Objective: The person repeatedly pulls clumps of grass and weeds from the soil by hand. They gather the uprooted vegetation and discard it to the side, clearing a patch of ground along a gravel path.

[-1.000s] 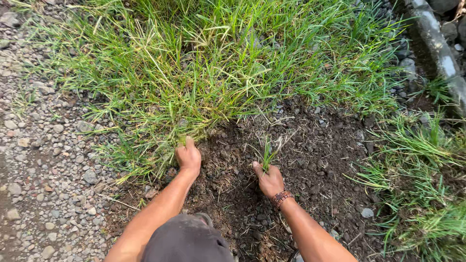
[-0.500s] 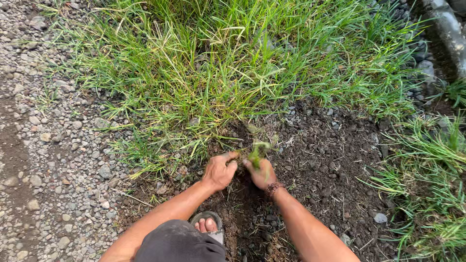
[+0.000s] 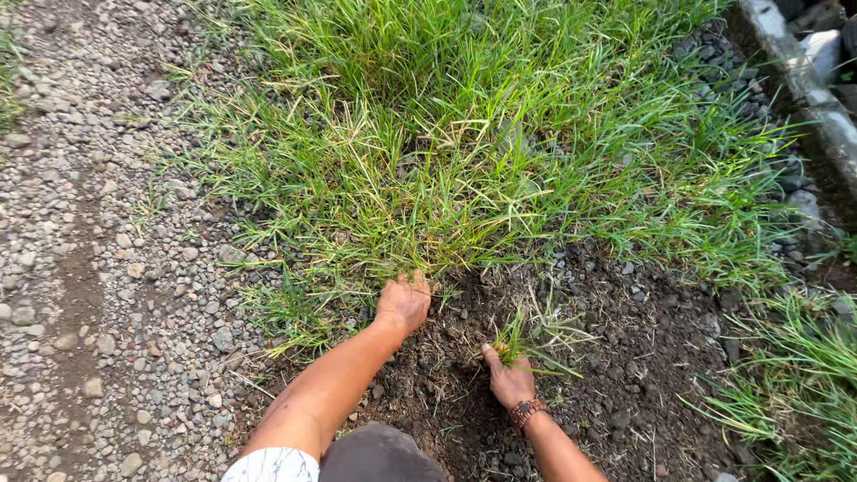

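Note:
My left hand (image 3: 403,302) reaches into the base of the tall grass clump (image 3: 464,152) at the edge of the bare soil, fingers curled around the lowest blades. My right hand (image 3: 509,379), with a brown beaded bracelet (image 3: 527,411) on the wrist, is closed around the base of a small grass tuft (image 3: 536,335) standing in the dark soil (image 3: 625,375). The two hands are about a hand's width apart.
A gravel path (image 3: 80,268) runs down the left side. A concrete curb (image 3: 803,80) and dark stones (image 3: 794,192) line the upper right. More grass (image 3: 803,384) grows at the lower right. My cap (image 3: 379,455) shows at the bottom edge.
Half a second ago both hands were together on one tuft. Now my left hand has moved up and left into the big clump, while my right hand stays on the small tuft.

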